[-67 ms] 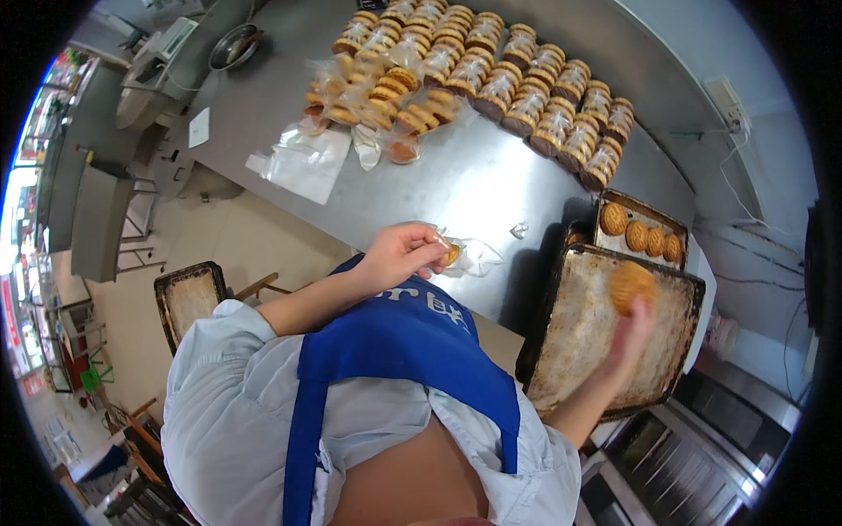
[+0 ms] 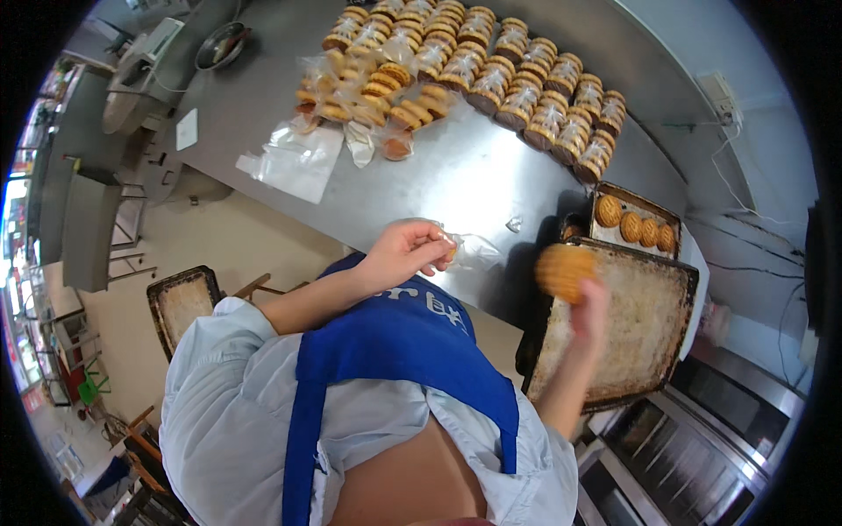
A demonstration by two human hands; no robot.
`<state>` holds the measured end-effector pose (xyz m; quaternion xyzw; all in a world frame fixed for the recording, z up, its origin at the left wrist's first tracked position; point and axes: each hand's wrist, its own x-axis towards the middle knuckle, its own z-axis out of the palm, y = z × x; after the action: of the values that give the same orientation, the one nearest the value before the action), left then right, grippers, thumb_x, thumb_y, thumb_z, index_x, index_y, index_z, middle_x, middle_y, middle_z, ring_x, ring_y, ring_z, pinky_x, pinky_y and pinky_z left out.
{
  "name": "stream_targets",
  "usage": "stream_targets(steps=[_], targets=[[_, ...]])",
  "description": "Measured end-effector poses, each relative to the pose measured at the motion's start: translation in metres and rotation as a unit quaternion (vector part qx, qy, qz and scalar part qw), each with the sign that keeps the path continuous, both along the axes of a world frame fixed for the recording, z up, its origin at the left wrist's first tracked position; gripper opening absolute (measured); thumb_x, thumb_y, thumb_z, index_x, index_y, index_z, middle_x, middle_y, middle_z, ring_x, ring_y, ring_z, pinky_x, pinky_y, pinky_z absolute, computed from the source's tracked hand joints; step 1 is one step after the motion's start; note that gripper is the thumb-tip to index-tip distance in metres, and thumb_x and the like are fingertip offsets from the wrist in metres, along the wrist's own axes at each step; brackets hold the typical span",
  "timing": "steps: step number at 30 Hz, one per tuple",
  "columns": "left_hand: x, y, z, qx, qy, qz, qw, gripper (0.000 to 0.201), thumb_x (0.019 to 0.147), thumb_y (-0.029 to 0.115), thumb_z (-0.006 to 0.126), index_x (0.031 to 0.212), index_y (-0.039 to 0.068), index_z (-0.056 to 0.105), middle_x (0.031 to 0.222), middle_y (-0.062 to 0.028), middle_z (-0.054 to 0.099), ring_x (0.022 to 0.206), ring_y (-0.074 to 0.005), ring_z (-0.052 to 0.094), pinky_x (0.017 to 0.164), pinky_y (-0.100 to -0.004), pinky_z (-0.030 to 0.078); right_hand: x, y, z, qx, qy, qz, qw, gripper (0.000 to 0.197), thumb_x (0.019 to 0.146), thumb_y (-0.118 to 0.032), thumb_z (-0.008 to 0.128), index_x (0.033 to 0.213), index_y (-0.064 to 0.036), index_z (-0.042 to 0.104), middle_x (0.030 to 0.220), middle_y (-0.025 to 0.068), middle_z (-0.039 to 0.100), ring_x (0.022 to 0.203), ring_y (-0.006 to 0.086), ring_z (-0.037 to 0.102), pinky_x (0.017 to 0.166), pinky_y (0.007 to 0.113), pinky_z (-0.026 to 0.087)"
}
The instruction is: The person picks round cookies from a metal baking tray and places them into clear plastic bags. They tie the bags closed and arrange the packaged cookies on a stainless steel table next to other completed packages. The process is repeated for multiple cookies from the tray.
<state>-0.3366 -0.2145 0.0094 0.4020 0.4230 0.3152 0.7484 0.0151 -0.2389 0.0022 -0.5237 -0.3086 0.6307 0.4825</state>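
Observation:
My left hand (image 2: 405, 252) is closed at the table's near edge, pinching the mouth of a clear plastic bag (image 2: 476, 253). A bit of golden cookie shows beside its fingertips, partly hidden. Out to the right, my right hand (image 2: 591, 314) grips round golden-brown cookies (image 2: 563, 272), smeared by motion; how many it holds I cannot tell. That hand is above the left part of a bare, stained baking tray (image 2: 636, 324). Behind this tray, several ridged cookies (image 2: 631, 227) lie in a row on another tray (image 2: 653, 203).
Rows of bagged cookie stacks (image 2: 548, 118) fill the far side of the steel table (image 2: 421, 188). Loosely bagged cookies (image 2: 386, 83) and flat clear bags (image 2: 298, 162) lie further left. A metal bowl (image 2: 219, 48) stands far left; another tray (image 2: 180, 302) is below the table's left edge.
My right hand has swung left with the cookies, from over the middle of the bare tray toward its left edge. My left hand stays on the bag.

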Motion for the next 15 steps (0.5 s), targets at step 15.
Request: stream_targets(steps=[15], targets=[[-0.131, 0.013, -0.034, -0.111, -0.056, 0.025, 0.992, 0.018, 0.094, 0.014, 0.056, 0.107, 0.003, 0.063, 0.098, -0.0051, 0.065, 0.092, -0.01, 0.062, 0.075, -0.0228, 0.05, -0.244, 0.045, -0.053, 0.067, -0.751, 0.372, 0.541, 0.038, 0.074, -0.042, 0.072, 0.083, -0.0056, 0.069, 0.085, 0.0131, 0.068, 0.087, 0.0278, 0.064, 0.083, 0.039, 0.047]])
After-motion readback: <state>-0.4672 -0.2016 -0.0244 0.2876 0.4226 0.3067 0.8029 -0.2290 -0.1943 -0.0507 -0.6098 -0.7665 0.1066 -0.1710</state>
